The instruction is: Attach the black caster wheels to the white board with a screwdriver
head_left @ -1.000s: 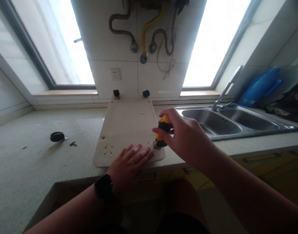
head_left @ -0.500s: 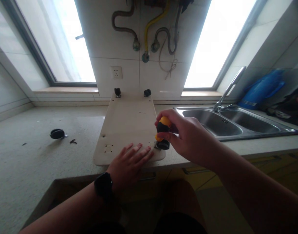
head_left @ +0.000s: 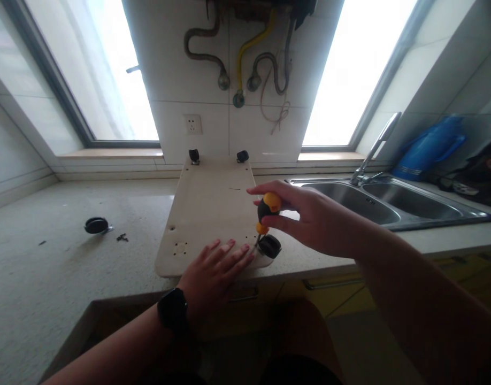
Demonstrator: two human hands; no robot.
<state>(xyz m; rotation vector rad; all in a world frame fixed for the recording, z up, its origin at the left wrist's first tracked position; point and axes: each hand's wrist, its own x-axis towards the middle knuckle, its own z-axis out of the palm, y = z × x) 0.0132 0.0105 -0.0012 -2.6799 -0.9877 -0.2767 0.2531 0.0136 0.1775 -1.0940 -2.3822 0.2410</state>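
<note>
A pale wooden board (head_left: 207, 208) lies flat on the stone counter (head_left: 48, 256), with two black caster wheels (head_left: 241, 156) at its far corners. My left hand (head_left: 217, 267), a black watch on its wrist, presses flat on the board's near edge. My right hand (head_left: 309, 216) grips a stubby yellow-and-black screwdriver (head_left: 265, 211) held upright, tip down at the board's near right corner. A black caster wheel (head_left: 269, 246) sits at that corner just under the screwdriver. The near left corner shows bare screw holes (head_left: 180, 248).
A loose black caster (head_left: 96, 225) and some small screws (head_left: 122, 237) lie on the counter to the left. A double steel sink (head_left: 385, 206) with a tap lies to the right, a blue container (head_left: 428, 144) behind it. The counter's front edge runs just below my left hand.
My right hand has shifted its grip on the screwdriver, with fingers now spread over the handle top. The caster at the near right corner shows more fully. My left hand has stayed flat.
</note>
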